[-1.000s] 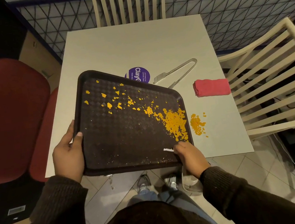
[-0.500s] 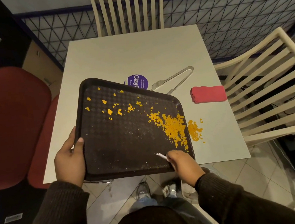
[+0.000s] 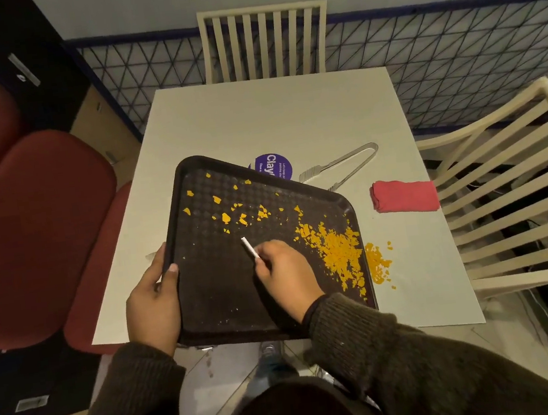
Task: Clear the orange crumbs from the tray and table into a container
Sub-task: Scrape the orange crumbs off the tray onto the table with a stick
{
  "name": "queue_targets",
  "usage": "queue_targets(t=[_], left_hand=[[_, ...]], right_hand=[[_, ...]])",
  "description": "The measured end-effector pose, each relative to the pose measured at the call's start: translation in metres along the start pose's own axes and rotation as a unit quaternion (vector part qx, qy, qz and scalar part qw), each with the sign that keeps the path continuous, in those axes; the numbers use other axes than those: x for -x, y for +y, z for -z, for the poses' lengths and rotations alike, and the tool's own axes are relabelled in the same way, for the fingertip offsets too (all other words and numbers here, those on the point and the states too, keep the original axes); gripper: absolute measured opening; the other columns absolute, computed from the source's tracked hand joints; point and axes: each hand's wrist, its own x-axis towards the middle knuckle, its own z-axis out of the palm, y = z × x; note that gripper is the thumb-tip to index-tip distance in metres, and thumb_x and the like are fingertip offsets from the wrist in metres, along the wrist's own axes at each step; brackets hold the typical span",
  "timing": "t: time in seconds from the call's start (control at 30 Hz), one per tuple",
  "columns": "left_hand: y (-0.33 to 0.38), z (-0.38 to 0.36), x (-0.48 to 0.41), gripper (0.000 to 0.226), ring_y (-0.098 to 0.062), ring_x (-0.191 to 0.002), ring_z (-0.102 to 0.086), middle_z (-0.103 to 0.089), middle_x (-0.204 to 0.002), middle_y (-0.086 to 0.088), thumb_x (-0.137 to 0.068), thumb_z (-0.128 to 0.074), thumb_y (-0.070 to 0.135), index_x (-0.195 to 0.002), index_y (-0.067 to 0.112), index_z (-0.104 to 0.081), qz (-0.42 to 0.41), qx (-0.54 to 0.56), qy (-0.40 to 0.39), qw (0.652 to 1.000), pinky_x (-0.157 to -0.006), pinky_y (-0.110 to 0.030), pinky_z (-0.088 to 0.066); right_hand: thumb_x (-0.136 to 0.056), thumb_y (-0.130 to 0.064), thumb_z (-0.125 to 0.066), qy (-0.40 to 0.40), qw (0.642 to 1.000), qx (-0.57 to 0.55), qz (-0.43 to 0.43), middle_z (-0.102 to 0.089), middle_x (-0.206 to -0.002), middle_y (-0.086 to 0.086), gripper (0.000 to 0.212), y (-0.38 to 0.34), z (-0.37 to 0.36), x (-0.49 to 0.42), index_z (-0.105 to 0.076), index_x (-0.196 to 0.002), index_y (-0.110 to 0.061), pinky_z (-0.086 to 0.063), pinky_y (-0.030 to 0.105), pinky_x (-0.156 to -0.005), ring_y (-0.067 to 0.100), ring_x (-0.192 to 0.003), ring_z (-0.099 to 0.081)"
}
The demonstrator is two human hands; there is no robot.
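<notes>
A dark brown tray (image 3: 221,296) lies askew on the white table (image 3: 272,118), its near edge past the table's front. My left hand (image 3: 153,301) grips the tray's left rim. Over the tray's middle, my right hand (image 3: 286,273) pinches a small white stick (image 3: 249,247) that points up and left. A dense heap of orange crumbs (image 3: 338,254) sits by the tray's right rim, and scattered orange bits (image 3: 232,212) lie on its far half. A small pile of spilled crumbs (image 3: 378,263) rests on the table just right of the tray.
A purple round lid (image 3: 276,167) peeks out behind the tray's far edge, with metal tongs (image 3: 340,164) to its right and a folded red cloth (image 3: 404,196) further right. Cream slatted chairs stand behind and right of the table; red seats on the left.
My right hand with the white stick has moved from the tray's near right corner up and left to the tray's middle. The left hand keeps its hold on the rim.
</notes>
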Motion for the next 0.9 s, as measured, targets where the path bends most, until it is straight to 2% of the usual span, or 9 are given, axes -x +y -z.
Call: queue_targets(t=[0.13,0.27,0.4,0.5,0.57,0.63,0.77,0.83,0.9], left_hand=[[-0.002,0.002,-0.01,0.039,0.007,-0.094,-0.055,-0.058,-0.117,0.014,-0.099,-0.047,0.016,-0.136,0.028,-0.051,-0.013,0.006,-0.02,1.0,-0.087,-0.02,-0.043],[-0.008,0.004,-0.022,0.039,-0.012,-0.105,-0.06,-0.06,-0.121,0.006,-0.1,-0.046,0.019,-0.138,0.026,-0.05,-0.003,-0.029,-0.042,0.999,-0.096,-0.031,-0.045],[-0.018,0.009,-0.029,0.038,-0.024,-0.12,-0.055,-0.062,-0.122,0.0,-0.099,-0.046,0.016,-0.136,0.019,-0.053,-0.003,-0.063,-0.067,0.996,-0.108,-0.043,-0.04],[-0.021,0.015,-0.032,0.04,-0.001,-0.111,-0.061,-0.066,-0.107,0.028,-0.098,-0.046,0.008,-0.134,0.026,-0.053,-0.015,-0.041,-0.107,0.993,-0.104,-0.028,-0.045],[-0.019,0.017,-0.036,0.045,0.021,-0.098,-0.057,-0.062,-0.096,0.045,-0.097,-0.046,0.002,-0.131,0.031,-0.049,-0.018,-0.025,-0.134,0.99,-0.092,-0.007,-0.044],[-0.02,0.016,-0.04,0.049,0.023,-0.093,-0.058,-0.062,-0.095,0.046,-0.096,-0.046,-0.002,-0.13,0.033,-0.048,-0.014,-0.003,-0.152,0.988,-0.087,-0.001,-0.043],[-0.021,0.013,-0.045,0.052,-0.004,-0.11,-0.063,-0.067,-0.117,0.022,-0.095,-0.047,-0.002,-0.135,0.031,-0.047,-0.006,0.041,-0.172,0.984,-0.098,-0.022,-0.048],[-0.019,0.011,-0.045,0.052,-0.005,-0.112,-0.062,-0.062,-0.116,0.03,-0.096,-0.047,0.0,-0.136,0.033,-0.047,-0.007,0.053,-0.177,0.983,-0.099,-0.031,-0.048],[-0.018,0.01,-0.044,0.053,-0.003,-0.113,-0.06,-0.061,-0.113,0.034,-0.095,-0.047,-0.002,-0.133,0.035,-0.047,-0.01,0.058,-0.17,0.984,-0.099,-0.029,-0.046]], right_hand=[[-0.092,-0.017,-0.052,0.022,0.995,-0.022,-0.091,-0.063,-0.105,0.003,0.02,0.013,-0.009,-0.01,-0.066,-0.106,-0.013,-0.049,0.033,-0.086,0.019,-0.093,-0.06],[-0.093,-0.015,-0.051,0.062,0.983,-0.015,-0.174,-0.067,-0.099,0.005,0.019,0.044,-0.004,-0.014,-0.067,-0.102,-0.011,-0.049,0.033,-0.079,0.019,-0.087,-0.061],[-0.094,-0.017,-0.05,0.108,0.954,0.005,-0.28,-0.067,-0.093,0.009,0.016,0.078,0.005,-0.022,-0.064,-0.095,-0.01,-0.038,0.027,-0.069,0.025,-0.084,-0.06],[-0.095,-0.019,-0.05,0.133,0.931,0.01,-0.339,-0.065,-0.089,0.009,0.015,0.093,0.013,-0.025,-0.061,-0.088,-0.012,-0.037,0.027,-0.069,0.026,-0.083,-0.059],[-0.094,-0.02,-0.051,0.151,0.933,0.006,-0.327,-0.065,-0.087,0.007,0.015,0.082,0.013,-0.028,-0.062,-0.087,-0.012,-0.04,0.028,-0.069,0.024,-0.083,-0.06],[-0.093,-0.021,-0.054,0.144,0.949,-0.01,-0.281,-0.065,-0.087,0.002,0.013,0.05,0.009,-0.028,-0.065,-0.089,-0.015,-0.044,0.028,-0.07,0.017,-0.081,-0.059],[-0.089,-0.026,-0.059,0.08,0.986,-0.015,-0.146,-0.066,-0.086,-0.005,0.011,-0.025,-0.01,-0.02,-0.068,-0.086,-0.021,-0.042,0.024,-0.07,0.01,-0.081,-0.058],[-0.089,-0.026,-0.059,0.069,0.993,-0.027,-0.093,-0.067,-0.088,-0.004,0.011,-0.051,-0.017,-0.023,-0.068,-0.087,-0.019,-0.042,0.023,-0.07,0.01,-0.082,-0.059],[-0.089,-0.024,-0.06,0.072,0.996,-0.031,-0.048,-0.068,-0.089,0.0,0.012,-0.064,-0.023,-0.033,-0.069,-0.088,-0.016,-0.045,0.025,-0.073,0.013,-0.083,-0.06]])
